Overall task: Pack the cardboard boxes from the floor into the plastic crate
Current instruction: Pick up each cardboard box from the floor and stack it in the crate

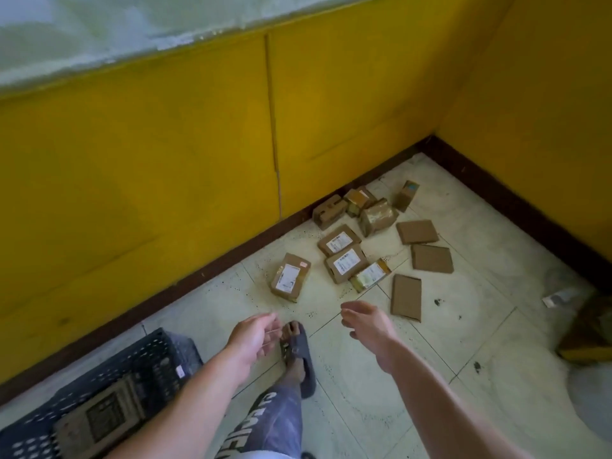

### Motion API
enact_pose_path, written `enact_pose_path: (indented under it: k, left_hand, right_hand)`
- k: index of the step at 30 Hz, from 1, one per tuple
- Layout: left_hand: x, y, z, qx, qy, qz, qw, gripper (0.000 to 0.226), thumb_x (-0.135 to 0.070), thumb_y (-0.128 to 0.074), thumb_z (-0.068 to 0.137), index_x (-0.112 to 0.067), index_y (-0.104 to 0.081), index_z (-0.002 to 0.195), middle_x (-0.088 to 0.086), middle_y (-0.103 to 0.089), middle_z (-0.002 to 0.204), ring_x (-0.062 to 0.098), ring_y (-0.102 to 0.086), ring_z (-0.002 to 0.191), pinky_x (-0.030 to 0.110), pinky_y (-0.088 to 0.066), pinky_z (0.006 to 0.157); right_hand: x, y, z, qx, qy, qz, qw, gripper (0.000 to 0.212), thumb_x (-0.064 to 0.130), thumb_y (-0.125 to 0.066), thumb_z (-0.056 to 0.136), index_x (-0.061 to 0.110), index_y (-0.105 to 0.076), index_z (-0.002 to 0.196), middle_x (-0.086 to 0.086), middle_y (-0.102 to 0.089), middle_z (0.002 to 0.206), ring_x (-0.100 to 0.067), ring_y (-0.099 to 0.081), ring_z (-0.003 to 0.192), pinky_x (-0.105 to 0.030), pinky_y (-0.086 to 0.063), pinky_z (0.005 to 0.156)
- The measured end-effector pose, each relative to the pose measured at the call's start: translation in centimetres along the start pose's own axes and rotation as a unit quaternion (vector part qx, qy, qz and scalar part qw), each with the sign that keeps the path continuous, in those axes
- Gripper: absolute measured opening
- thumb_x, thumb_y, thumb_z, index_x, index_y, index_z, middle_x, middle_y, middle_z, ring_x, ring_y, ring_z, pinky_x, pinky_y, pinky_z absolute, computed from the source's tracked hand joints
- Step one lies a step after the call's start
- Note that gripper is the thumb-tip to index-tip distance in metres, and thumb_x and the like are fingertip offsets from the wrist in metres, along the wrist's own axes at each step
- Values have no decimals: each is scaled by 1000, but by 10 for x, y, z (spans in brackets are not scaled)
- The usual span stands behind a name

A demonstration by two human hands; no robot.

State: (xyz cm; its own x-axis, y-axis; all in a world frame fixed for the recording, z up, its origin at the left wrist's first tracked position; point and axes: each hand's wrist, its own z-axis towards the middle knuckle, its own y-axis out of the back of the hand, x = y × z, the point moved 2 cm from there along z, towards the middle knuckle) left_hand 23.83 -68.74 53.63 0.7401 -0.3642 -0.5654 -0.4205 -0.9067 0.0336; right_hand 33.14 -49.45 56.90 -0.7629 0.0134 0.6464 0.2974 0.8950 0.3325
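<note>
Crate (109, 385), dark plastic, sits at lower left with one box (106, 414) inside. My left hand (255, 337) hangs open, holding nothing; my right hand (369, 324) likewise open and empty. Cardboard boxes (346, 261) lie scattered on the floor (430, 376) beyond, toward the yellow wall's (165, 160) corner.

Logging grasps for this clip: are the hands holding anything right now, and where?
Nothing is held: the left hand and right hand are both open and empty above the floor.
</note>
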Motion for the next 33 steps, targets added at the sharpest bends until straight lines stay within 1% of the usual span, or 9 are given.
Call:
enact_pose_path:
  k: [4,11,14,16,18,23,27,30,33]
  left_hand:
    - [-43,-20,68,-12,26,-20,999,19,-23,-47,99,-16,-65,100,4,-71,103,21,-65,102,40,-47,97]
    - [-132,-54,163,-23,12,-10,1000,15,-22,-49,99,-19,-64,102,0,-70,99,16,-64,94,33,-49,87]
    - [-144,-59,203,-33,12,0,999,15,-25,-49,99,-23,-63,102,-2,-69,103,15,-65,98,34,-49,90]
    - [-136,-61,236,-47,32,2,998,15,-27,-48,100,-26,-63,96,-2,-70,105,16,-65,99,38,-50,95]
    - [-120,-63,266,-60,63,-12,996,17,-28,-47,100,-28,-61,90,-2,-69,105,17,-65,100,39,-48,98]
    - [-62,-70,344,-120,156,-94,976,15,-23,-50,99,-15,-63,100,6,-67,112,21,-63,105,26,-49,76]
    - [-17,-84,409,-117,195,-128,965,19,-11,-45,100,-12,-56,84,12,-61,101,15,-59,86,18,-45,66]
    - [15,-92,457,-140,204,-167,954,23,-10,-42,101,-4,-59,116,12,-63,113,24,-62,104,26,-47,77]
    - [53,-98,508,-128,219,-156,955,19,-7,-42,100,-13,-56,89,9,-56,93,18,-56,87,23,-41,68]
  right_hand:
    - [30,14,83,10,-29,-27,999,27,20,-55,94,17,-63,120,-1,-64,118,-17,-60,107,-33,-50,96]
    - [81,40,206,31,-71,-92,993,26,22,-56,92,21,-66,115,-2,-66,118,-21,-61,110,-41,-48,101]
    - [91,38,253,57,-82,-150,984,24,17,-52,93,4,-66,106,-19,-66,107,-32,-62,102,-46,-51,93]
    - [88,32,291,81,-89,-189,975,22,18,-48,94,4,-65,96,-15,-61,89,-24,-59,79,-34,-49,71]
    - [77,26,330,108,-85,-237,962,20,21,-46,94,13,-64,95,-4,-57,88,-14,-51,73,-24,-40,62]
    - [23,-6,432,201,-32,-374,905,16,20,-45,96,23,-58,86,1,-57,89,-24,-55,92,-35,-45,81]
    - [-13,-37,509,237,1,-463,854,23,19,-56,95,9,-57,116,-9,-58,118,-22,-58,108,-31,-49,90]
    - [-37,-60,560,250,12,-450,857,34,14,-52,94,10,-53,129,-11,-49,136,-25,-49,124,-35,-45,100]
    - [-65,-83,610,208,-8,-409,888,45,23,-48,95,25,-45,139,-1,-50,139,-20,-53,103,-27,-45,74]
